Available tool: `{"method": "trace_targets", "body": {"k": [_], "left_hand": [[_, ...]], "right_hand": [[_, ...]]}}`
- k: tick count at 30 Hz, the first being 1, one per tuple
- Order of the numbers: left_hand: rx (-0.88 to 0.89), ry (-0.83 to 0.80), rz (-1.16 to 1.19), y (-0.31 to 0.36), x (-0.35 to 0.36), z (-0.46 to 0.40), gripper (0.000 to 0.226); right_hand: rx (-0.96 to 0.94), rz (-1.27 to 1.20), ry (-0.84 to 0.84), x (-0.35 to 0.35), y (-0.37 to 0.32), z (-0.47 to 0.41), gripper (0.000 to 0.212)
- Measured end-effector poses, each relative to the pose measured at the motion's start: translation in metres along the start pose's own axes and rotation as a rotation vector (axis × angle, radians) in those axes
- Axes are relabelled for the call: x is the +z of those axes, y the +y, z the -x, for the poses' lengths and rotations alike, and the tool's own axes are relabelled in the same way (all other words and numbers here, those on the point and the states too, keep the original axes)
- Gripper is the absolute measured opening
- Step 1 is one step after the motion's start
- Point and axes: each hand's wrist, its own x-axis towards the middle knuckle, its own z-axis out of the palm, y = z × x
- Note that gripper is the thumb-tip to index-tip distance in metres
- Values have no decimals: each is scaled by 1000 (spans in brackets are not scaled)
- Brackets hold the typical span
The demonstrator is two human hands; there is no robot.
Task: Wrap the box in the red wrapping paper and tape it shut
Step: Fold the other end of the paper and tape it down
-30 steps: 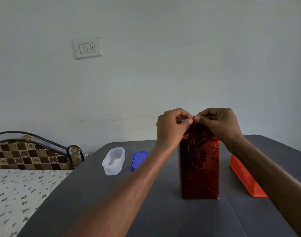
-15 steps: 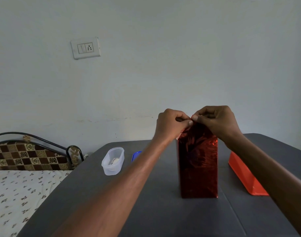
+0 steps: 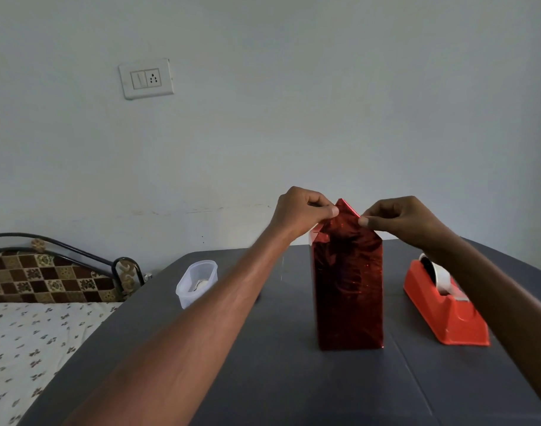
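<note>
A tall box wrapped in shiny red wrapping paper [image 3: 348,290] stands upright on the dark grey table [image 3: 293,388]. Its top paper is folded into a pointed flap that sticks up. My left hand [image 3: 303,210] pinches the left slope of that flap between thumb and fingers. My right hand [image 3: 398,218] pinches the right slope. A red tape dispenser [image 3: 444,315] with a white tape roll sits on the table to the right of the box, partly behind my right forearm.
A small clear plastic tub [image 3: 197,282] stands on the table to the left of the box. A bed with a flowered sheet [image 3: 26,348] and a dark metal headboard lies left of the table. A plain wall with a switch plate [image 3: 146,78] is behind.
My hands have moved apart along the top fold, exposing the pointed red flap between them. The tape dispenser's roll now shows; my left forearm now hides the blue lid.
</note>
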Motion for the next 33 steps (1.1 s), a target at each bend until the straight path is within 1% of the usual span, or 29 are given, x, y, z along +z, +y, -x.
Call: {"method": "trace_targets", "body": {"k": [2,5,9,12,14,19,22,26,29,33], "left_hand": [[-8,4,-6,-1,0,-3,7],[-8,-3,-21,-3,1,-6,8],[-40,-19,-7,-4,1,-13,8],[-71,-29,2,-6,2,-18,8],[-85,-40,6,-8,3,-21,8],[-108,-53,-7,-14,7,-26,8],[-110,-39,-18,-19,10,-28,9],[-84,-33,-94,-26,16,-30,9],[-83,-35,-105,-29,19,-30,10],[-45,-14,-146,-32,22,-27,8]], "right_hand": [[27,-51,-21,1,4,-2,18],[63,-154,-78,2,7,-2,32],[123,-268,-118,4,12,-5,23],[133,-320,-104,7,15,-7,28],[135,-328,-93,8,17,-8,29],[119,-328,-70,12,22,-12,16],[107,-315,-56,15,25,-14,17],[95,-307,-50,15,30,-15,17],[99,-301,-35,16,32,-15,21],[101,-286,5,19,31,-13,10]]}}
